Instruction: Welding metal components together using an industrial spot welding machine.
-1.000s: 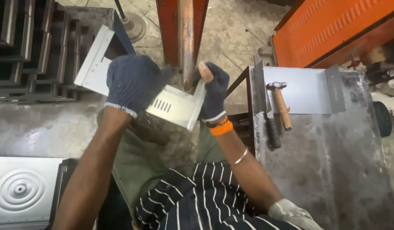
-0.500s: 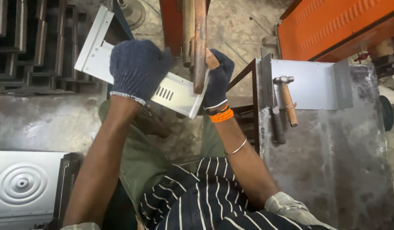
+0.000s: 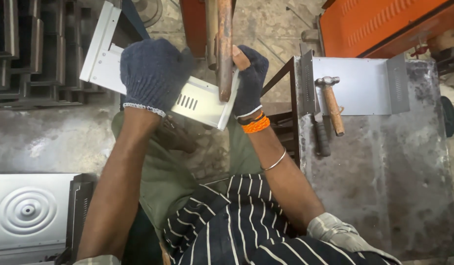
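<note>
The bent metal sheet [image 3: 197,100], pale grey with a row of short slots punched near its middle, sits just above the centre of the view, tilted so its long flanged end runs up toward eleven o'clock. It is off any surface, held over the person's lap. The left hand [image 3: 156,73], in a dark knitted glove, is laid flat and closed over the sheet's upper face, gripping it. The right hand [image 3: 249,81], gloved the same with an orange band at the wrist, pinches the sheet's near corner at about three o'clock of the piece, thumb on top.

That corner is pushed up against a rusty upright bar [image 3: 224,49] that comes down from twelve o'clock. Judging by this, the sheet is already folded and slotted, and the work in hand looks like fitting or truing one edge against the bar; whether the edge is seated in anything there I cannot tell, since the bar covers the contact.

Out at three o'clock a grey metal surface [image 3: 384,167] carries a second flat panel [image 3: 364,86] with a hammer [image 3: 331,100] lying across it, untouched. At nine to eleven o'clock stand stacked dark metal frames [image 3: 26,59], and at eight o'clock lies a pressed panel with rings [image 3: 26,211].
</note>
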